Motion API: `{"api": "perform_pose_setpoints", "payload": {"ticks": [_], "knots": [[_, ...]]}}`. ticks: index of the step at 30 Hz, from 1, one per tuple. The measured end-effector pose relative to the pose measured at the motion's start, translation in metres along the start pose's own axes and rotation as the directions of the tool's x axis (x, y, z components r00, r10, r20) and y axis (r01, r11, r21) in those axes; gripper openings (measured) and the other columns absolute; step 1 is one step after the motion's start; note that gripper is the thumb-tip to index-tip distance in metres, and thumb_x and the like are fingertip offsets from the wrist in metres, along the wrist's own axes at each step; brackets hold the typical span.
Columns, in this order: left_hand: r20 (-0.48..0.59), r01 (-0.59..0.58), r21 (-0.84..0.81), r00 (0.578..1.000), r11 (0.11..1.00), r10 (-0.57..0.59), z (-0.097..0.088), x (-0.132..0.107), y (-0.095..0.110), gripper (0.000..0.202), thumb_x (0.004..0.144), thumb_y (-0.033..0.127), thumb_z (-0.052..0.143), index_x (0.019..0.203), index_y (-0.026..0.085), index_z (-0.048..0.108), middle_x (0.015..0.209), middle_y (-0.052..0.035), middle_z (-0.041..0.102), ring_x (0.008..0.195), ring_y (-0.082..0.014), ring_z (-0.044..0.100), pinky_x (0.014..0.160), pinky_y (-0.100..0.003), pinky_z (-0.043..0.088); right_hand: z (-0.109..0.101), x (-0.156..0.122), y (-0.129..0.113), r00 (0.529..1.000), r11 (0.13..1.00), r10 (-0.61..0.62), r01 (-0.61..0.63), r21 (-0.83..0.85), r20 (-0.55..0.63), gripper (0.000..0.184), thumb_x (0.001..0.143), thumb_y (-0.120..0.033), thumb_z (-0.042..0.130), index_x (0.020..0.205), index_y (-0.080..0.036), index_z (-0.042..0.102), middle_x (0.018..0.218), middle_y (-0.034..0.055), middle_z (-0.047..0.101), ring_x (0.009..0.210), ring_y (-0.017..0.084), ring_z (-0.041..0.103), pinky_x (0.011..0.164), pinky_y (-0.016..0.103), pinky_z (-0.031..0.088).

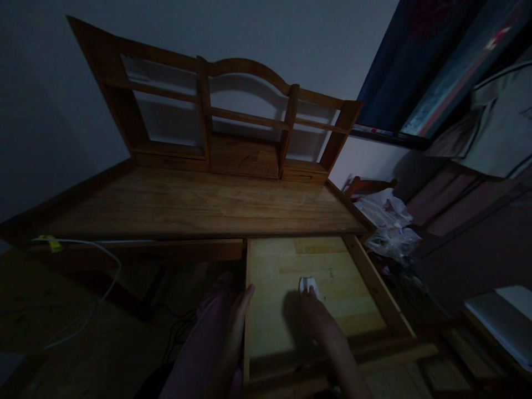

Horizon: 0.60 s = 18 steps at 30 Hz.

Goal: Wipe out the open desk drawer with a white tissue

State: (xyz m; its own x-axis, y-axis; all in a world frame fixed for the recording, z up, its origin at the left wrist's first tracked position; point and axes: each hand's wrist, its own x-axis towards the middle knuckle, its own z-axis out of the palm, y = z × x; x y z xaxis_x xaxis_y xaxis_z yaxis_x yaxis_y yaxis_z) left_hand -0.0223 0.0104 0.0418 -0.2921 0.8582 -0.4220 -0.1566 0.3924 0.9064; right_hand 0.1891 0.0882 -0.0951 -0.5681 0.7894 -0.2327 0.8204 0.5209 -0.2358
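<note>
A wooden desk [195, 202] with a shelf hutch [233, 122] stands against the wall. Its right drawer [376, 282] is pulled out, pale inside. My right hand [312, 310] reaches into the drawer, fingers closed around a small white object [308, 285] lying on the drawer bottom. My left hand [238, 316] lies along the drawer's left edge, fingers stretched out and together, holding nothing.
A white cable [95, 277] with a yellow tag hangs off the desk's front left. Crumpled plastic bags [386, 221] sit on a chair to the right. A closed laptop-like slab [505, 321] lies at far right. The room is dim.
</note>
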Motion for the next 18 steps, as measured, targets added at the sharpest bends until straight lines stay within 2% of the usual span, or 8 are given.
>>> {"api": "perform_pose_setpoints", "payload": {"ticks": [3, 6, 8, 12, 15, 18], "knots": [[0.004, -0.005, 0.035, 1.0, 0.999, 0.005, 0.0, 0.0, 0.0, 0.033, 0.077, 0.046, 0.062, 0.081, 0.017, 0.076, 0.082, -0.0108, 0.077, 0.092, -0.0348, 0.069, 0.087, -0.043, 0.05, -0.006, 0.005, -0.028, 0.999, 1.0, 0.016, -0.016, 0.01, 0.032, 0.065, 0.075, 0.005, 0.041, 0.139, -0.005, 0.05, 0.138, 0.029, 0.053, 0.137, 0.038, 0.042, 0.11, 0.057, 0.036], [-0.023, -0.015, 0.05, 1.0, 0.999, 0.016, 0.0, 0.0, -0.004, 0.033, 0.079, 0.043, 0.06, 0.083, 0.015, 0.076, 0.083, -0.0106, 0.077, 0.091, -0.0335, 0.069, 0.085, -0.041, 0.051, -0.017, 0.002, -0.048, 0.994, 0.998, 0.047, -0.052, 0.046, 0.095, 0.068, 0.073, 0.007, 0.043, 0.142, 0.003, 0.044, 0.145, 0.033, 0.041, 0.144, 0.039, 0.025, 0.111, 0.051, 0.037], [-0.026, -0.03, 0.056, 0.999, 0.998, 0.031, 0.001, 0.001, -0.007, 0.032, 0.08, 0.043, 0.061, 0.081, 0.015, 0.076, 0.082, -0.0112, 0.077, 0.09, -0.0329, 0.069, 0.085, -0.04, 0.051, -0.023, -0.002, -0.054, 0.991, 0.992, 0.054, -0.067, 0.105, 0.121, 0.074, 0.072, 0.008, 0.041, 0.146, 0.007, 0.034, 0.151, 0.0337, 0.031, 0.146, 0.037, 0.015, 0.113, 0.047, 0.037], [-0.01, -0.02, -0.027, 1.0, 0.999, 0.02, 0.0, 0.003, -0.009, 0.027, 0.075, 0.041, 0.066, 0.075, 0.015, 0.075, 0.084, -0.0124, 0.078, 0.093, -0.0326, 0.069, 0.089, -0.039, 0.051, -0.023, -0.008, -0.052, 0.996, 0.976, -0.021, 0.002, 0.216, 0.083, 0.091, 0.069, 0.012, 0.033, 0.156, -0.008, 0.015, 0.16, 0.021, 0.013, 0.147, 0.026, 0.015, 0.117, 0.042, 0.031], [-0.012, -0.005, -0.064, 1.0, 0.998, 0.005, 0.0, 0.002, -0.007, 0.026, 0.074, 0.039, 0.067, 0.075, 0.015, 0.075, 0.088, -0.0125, 0.078, 0.1, -0.0338, 0.068, 0.09, -0.039, 0.051, -0.02, -0.009, -0.052, 0.992, 0.959, -0.094, 0.066, 0.274, 0.09, 0.092, 0.069, 0.012, 0.031, 0.156, -0.017, 0.019, 0.162, 0.0126, 0.013, 0.147, 0.022, 0.018, 0.119, 0.042, 0.028], [-0.008, -0.009, -0.068, 1.0, 0.998, 0.008, 0.001, 0.002, -0.009, 0.028, 0.075, 0.04, 0.066, 0.082, 0.015, 0.076, 0.09, -0.012, 0.078, 0.102, -0.0341, 0.068, 0.091, -0.04, 0.052, -0.02, -0.01, -0.058, 0.982, 0.944, -0.155, 0.116, 0.308, 0.106, 0.093, 0.067, 0.012, 0.031, 0.155, -0.018, 0.024, 0.162, 0.0097, 0.014, 0.147, 0.02, 0.02, 0.12, 0.041, 0.025]]}}
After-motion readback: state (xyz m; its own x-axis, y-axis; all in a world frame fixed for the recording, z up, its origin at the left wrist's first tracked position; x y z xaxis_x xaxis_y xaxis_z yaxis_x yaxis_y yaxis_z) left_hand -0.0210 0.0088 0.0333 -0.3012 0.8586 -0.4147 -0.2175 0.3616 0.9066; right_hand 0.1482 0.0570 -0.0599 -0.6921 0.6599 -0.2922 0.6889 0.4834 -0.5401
